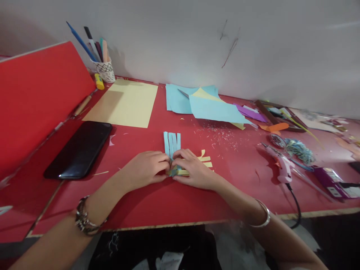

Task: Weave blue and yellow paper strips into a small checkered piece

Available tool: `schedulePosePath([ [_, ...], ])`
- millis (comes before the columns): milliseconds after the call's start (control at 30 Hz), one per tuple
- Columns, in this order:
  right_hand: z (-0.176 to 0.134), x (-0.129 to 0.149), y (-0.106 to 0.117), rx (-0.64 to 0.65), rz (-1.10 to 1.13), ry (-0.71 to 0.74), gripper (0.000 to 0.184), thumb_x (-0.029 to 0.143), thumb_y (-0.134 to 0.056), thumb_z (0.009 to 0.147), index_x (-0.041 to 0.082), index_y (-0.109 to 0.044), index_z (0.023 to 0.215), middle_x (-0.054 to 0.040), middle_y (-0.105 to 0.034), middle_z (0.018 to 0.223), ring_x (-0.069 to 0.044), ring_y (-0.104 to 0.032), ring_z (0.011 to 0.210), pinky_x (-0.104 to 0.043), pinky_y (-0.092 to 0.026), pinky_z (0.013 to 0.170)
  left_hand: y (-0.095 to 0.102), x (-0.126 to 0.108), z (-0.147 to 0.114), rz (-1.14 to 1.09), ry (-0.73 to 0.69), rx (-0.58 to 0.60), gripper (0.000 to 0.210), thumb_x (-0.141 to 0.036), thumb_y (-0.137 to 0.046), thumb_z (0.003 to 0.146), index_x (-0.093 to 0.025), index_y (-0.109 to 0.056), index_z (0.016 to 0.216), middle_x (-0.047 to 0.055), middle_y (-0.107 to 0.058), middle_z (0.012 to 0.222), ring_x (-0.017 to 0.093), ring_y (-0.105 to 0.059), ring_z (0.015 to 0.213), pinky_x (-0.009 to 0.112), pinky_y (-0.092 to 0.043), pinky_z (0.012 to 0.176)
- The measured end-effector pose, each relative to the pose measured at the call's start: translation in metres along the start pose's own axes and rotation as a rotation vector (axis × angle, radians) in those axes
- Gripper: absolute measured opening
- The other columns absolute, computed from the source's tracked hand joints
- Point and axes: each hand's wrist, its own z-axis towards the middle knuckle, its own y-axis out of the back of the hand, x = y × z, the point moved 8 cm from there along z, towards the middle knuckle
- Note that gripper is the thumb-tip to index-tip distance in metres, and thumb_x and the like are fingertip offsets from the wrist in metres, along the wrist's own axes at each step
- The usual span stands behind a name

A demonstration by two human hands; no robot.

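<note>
Head view shows your left hand (146, 168) and right hand (192, 170), fingers curled shut, pinching the crossing of blue strips (172, 144) and yellow strips (204, 162) mid-table (157, 198); weaving appears underway, so hold that junction flat while threading.

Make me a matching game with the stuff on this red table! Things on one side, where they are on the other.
Things:
1. phone
2. pencil cup
3. glue gun
4. blue strips

Places:
A. far left corner by the wall
B. right of the hands
C. left of the hands, lying flat
D. sticking out from under the fingers

Pairs: 1-C, 2-A, 3-B, 4-D
</note>
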Motion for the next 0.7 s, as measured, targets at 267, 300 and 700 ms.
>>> schedulePosePath([
  [267,0.001,-0.002,-0.001,-0.026,-0.014,0.002,0.01,0.02,-0.057,0.073,0.018,-0.053,0.081,-0.0064,-0.047,0.1,-0.019,-0.043,0.094,-0.035,-0.039,0.085,0.005,-0.023,-0.001,0.325,-0.227,-0.133,0.019,-0.01,-0.047,0.078,-0.017,-0.054,0.062,-0.002,-0.057,0.063,0.014,-0.052,0.063,0.028,-0.037,0.063],
  [300,0.001,-0.002,-0.001,-0.027,-0.017,0.0,0.01,0.02,-0.057,0.072,0.018,-0.053,0.081,-0.0065,-0.047,0.1,-0.019,-0.043,0.094,-0.035,-0.039,0.085,0.005,-0.024,-0.001,0.348,-0.238,-0.144,0.02,-0.008,-0.046,0.078,-0.017,-0.054,0.062,-0.002,-0.057,0.062,0.014,-0.051,0.063,0.028,-0.036,0.062],
  [700,0.002,-0.007,-0.003,-0.075,-0.007,-0.06,0.014,0.019,-0.058,0.07,0.019,-0.052,0.082,-0.0061,-0.046,0.1,-0.018,-0.043,0.09,-0.035,-0.04,0.081,0.001,-0.027,-0.001,0.403,-0.234,-0.114,0.018,-0.004,-0.044,0.079,-0.015,-0.054,0.068,0.0,-0.058,0.065,0.015,-0.051,0.063,0.029,-0.033,0.059],
])
